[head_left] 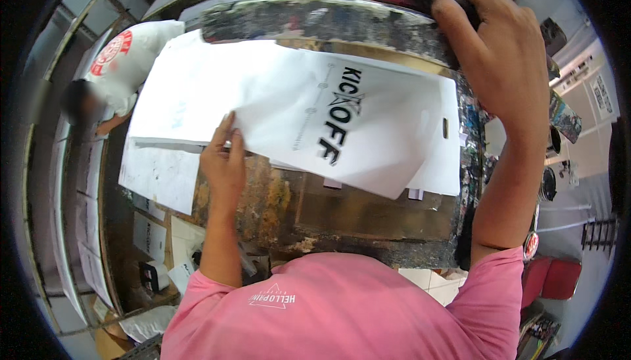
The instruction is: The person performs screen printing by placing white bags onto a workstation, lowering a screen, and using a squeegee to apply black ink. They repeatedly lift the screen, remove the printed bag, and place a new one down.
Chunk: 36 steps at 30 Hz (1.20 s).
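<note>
Mid-frame, the left hand [223, 159], fingers slightly parted, touches the left end of a white printed bag [388, 123] — pinching or only resting, I cannot tell. Lying over the desk [269, 192], the bag looks light, limp, probably slippery; best taken by its edges or slot [445, 128]. Upper right, the right hand [503, 51] curls by something dark [463, 0] — grip unclear.

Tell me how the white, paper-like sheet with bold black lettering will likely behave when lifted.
The white, paper-like sheet with bold black lettering is probably floppy: its surface ripples gently. It seems light for its broad size, as its edge looks thin. It might drag the white underlying sheet a little, since the two overlap.
</note>
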Available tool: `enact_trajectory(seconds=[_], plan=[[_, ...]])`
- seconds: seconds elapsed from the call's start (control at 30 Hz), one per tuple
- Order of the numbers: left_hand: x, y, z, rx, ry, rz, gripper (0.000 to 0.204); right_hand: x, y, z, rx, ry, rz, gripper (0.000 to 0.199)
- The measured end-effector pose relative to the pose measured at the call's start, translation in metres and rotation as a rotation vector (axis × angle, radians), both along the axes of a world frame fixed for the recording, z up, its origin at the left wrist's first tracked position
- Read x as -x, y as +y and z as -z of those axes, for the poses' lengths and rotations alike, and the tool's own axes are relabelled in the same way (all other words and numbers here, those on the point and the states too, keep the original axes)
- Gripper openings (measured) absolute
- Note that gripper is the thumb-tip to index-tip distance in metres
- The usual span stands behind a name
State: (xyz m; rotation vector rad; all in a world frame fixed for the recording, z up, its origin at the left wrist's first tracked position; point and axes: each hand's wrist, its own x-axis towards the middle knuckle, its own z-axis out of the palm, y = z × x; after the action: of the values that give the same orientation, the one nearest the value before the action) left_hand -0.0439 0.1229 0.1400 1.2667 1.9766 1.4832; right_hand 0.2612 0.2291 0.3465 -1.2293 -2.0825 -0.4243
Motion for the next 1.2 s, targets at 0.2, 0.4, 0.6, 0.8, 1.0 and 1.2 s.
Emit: enact_trajectory(seconds=[0.2, 0.4, 0.6, 0.8, 1.0, 1.2], plan=[[0.206, -0.018, 0.043, -0.014, 0.424, -0.152, 0.041, 0.0, -0.009, 0.005, -0.024, -0.03, -0.002, 0.043], [0.283, -0.003, 0.032, 0.105, 0.663, -0.348, 0.057, 0.004, -0.023, 0.013, -0.021, 0.004, 0.07, 0.044], [-0.035, -0.065, -0.013, -0.199, -1.001, 0.845, 0.102, 0.003, -0.076, 0.087, 0.222, -0.19, 0.033, 0.065], [-0.061, -0.095, 0.074, 0.208, -1.484, 0.416, 0.112, -0.028, -0.111, 0.205, 0.726, -0.183, -0.159, 0.03], [-0.061, -0.098, 0.116, 0.312, -1.403, 0.291, 0.113, -0.013, -0.124, 0.266, 0.738, -0.16, -0.158, 0.044], [-0.06, -0.106, 0.127, 0.312, -1.341, 0.286, 0.107, -0.011, 0.004, 0.295, 0.508, -0.182, -0.157, 0.04]])
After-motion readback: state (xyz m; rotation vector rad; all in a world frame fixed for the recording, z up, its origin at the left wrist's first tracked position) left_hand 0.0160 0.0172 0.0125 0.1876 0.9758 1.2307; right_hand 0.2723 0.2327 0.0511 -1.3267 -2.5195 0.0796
